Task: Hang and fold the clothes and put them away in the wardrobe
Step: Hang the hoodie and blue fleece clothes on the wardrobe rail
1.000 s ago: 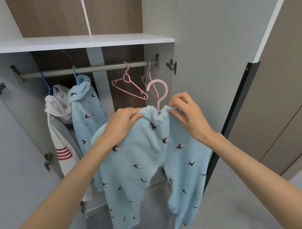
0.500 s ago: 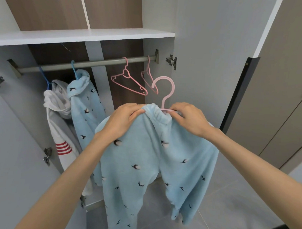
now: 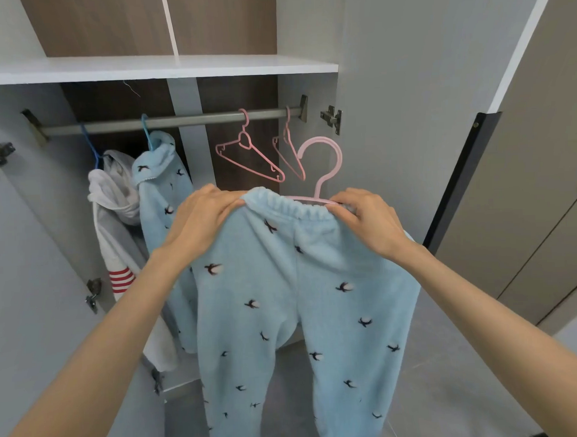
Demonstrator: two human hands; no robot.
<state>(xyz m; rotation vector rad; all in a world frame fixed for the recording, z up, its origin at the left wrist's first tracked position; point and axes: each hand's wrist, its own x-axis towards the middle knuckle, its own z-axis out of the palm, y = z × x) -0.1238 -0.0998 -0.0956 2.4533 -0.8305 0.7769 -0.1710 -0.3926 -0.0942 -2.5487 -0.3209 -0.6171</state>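
at the far left the open wardrobe door (image 3: 27, 260) shows its grey inner face. the white shelf (image 3: 157, 67) runs above a grey rail (image 3: 185, 120). on the rail's left part a white hooded top (image 3: 117, 230) with red stripes hangs from a blue hanger (image 3: 90, 143). just beside it hangs a pale blue fleece top (image 3: 158, 183) with a bird print, on a teal hanger (image 3: 145, 128), touching the white one.

in front of these, the left hand (image 3: 205, 218) grips the left end of the elastic waistband of the pale blue fleece trousers (image 3: 283, 300), fingers curled over the edge. the trousers carry the same bird print and are held up outside the wardrobe, below the rail, with both legs hanging down. the waistband is stretched along the arm of a pink hanger (image 3: 321, 165), whose hook stands upright above it and clear of the rail. the hanger's left arm is probably inside the waistband, though fabric hides it.

behind, two empty pink hangers (image 3: 245, 154) (image 3: 289, 149) hang from the right part of the rail.

the right hand (image 3: 369, 222) pinches the right end of the waistband together with the hanger's arm. farther right is the dark edge of the other door (image 3: 459, 179).
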